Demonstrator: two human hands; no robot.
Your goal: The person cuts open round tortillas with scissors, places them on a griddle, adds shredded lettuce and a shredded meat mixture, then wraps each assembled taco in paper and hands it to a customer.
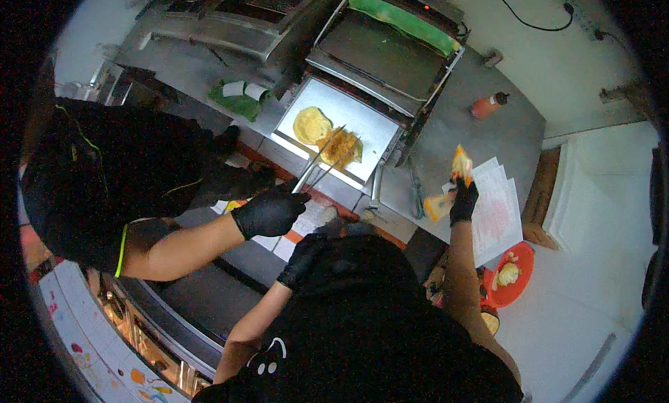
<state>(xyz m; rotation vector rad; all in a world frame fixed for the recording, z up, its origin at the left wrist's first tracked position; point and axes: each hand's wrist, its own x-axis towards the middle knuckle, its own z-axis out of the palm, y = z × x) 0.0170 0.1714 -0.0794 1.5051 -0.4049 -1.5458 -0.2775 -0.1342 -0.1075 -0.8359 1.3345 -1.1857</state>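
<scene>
My right hand [464, 202], in a black glove, is closed on an orange-and-white packet [461, 163] that looks like thin plastic. A second orange-yellow piece [437, 206] lies by its fingers on the metal counter; whether they are joined I cannot tell. Close to my body is my left hand [304, 261], also black-gloved, its fingers mostly hidden against my dark shirt. At left, a co-worker's gloved hand [270, 213] holds metal tongs [315, 164] over a browned filling [339, 148] on a flat yellow round. Beside it lies another yellow round [311, 125], both on a white board [373, 134].
Behind the board stands a flat griddle [383, 46] with a green rim. White paper sheets [497, 211] lie near my right hand, above an orange bowl [521, 267]. A red squeeze bottle [489, 105] and green-handled scissors [417, 199] are on the counter [446, 113].
</scene>
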